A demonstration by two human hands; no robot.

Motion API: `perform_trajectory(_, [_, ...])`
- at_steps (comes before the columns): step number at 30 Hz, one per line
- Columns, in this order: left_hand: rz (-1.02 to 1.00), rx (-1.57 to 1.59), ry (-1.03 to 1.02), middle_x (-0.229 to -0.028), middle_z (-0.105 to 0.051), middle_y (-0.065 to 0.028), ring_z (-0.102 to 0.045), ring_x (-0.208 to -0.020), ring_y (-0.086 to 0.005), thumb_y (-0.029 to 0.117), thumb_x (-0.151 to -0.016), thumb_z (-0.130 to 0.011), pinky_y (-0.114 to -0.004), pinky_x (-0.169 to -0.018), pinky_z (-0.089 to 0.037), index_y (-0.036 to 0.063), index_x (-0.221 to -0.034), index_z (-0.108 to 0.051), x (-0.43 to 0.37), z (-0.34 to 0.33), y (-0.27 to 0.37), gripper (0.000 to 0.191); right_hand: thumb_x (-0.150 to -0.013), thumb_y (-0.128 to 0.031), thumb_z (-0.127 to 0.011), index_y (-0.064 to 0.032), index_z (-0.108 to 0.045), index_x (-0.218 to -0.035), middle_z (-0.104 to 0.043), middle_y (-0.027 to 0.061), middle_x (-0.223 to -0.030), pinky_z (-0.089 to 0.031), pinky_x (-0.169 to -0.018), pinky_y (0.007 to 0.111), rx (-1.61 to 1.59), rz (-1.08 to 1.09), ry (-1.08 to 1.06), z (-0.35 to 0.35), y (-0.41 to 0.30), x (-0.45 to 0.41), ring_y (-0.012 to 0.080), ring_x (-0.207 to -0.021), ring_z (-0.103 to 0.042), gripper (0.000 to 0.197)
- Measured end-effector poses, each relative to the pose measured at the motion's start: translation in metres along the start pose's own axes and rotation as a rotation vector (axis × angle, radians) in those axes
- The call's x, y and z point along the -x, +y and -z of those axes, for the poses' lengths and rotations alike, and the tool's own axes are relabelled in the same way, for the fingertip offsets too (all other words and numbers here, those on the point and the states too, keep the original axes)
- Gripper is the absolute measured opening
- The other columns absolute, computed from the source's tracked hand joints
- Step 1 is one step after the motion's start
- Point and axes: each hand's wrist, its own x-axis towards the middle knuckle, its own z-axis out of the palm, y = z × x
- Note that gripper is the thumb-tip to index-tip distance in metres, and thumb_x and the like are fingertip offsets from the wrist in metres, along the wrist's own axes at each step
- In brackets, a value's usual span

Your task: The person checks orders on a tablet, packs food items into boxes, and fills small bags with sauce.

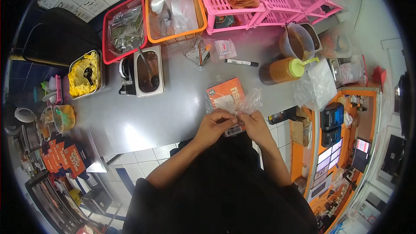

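Observation:
An orange printed food box (226, 91) sits inside a clear plastic bag (252, 100) at the near edge of the steel table. Both of my hands meet over the bag's gathered top. My left hand (217, 124) pinches the plastic between thumb and fingers. From the other side, my right hand (252, 124) grips the bunched plastic close to the left fingertips. Part of a white label (234, 131) on the package shows below the hands. The fingers hide the exact spot where the plastic is gathered.
On the steel table (175, 104) lie a marker (241, 62) and a yellow-capped squeeze bottle (281, 71) with brown contents. A metal pan of dark sauce (149, 71) and a tub of yellow spread (84, 78) stand left. Pink racks (260, 9) line the back.

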Motion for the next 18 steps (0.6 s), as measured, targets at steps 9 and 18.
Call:
perform_trajectory(9, [-0.344, -0.354, 0.22, -0.094, -0.066, -0.0093, -0.067, -0.086, -0.0185, 0.007, -0.089, -0.072, -0.031, -0.075, -0.054, -0.0011, -0.094, -0.072, -0.001, -0.019, 0.011, 0.01, -0.096, -0.022, -0.055, 0.0069, -0.066, -0.103, -0.07, 0.0119, -0.089, -0.051, -0.076, 0.035, -0.02, 0.092, 0.041, -0.002, -0.011, -0.003, 0.0176, -0.085, -0.066, 0.032])
perform_trajectory(18, [-0.609, -1.083, 0.115, -0.082, -0.068, -0.0191, -0.065, -0.073, -0.0392, 0.015, -0.086, -0.066, -0.048, -0.065, -0.053, 0.0034, -0.09, -0.067, 0.007, -0.01, 0.014, 0.012, -0.094, -0.039, -0.057, -0.0033, -0.066, -0.117, -0.068, 0.0238, -0.111, -0.05, -0.09, 0.047, 0.404, 0.319, 0.308, -0.009, 0.017, -0.009, 0.0413, -0.104, -0.064, 0.043])
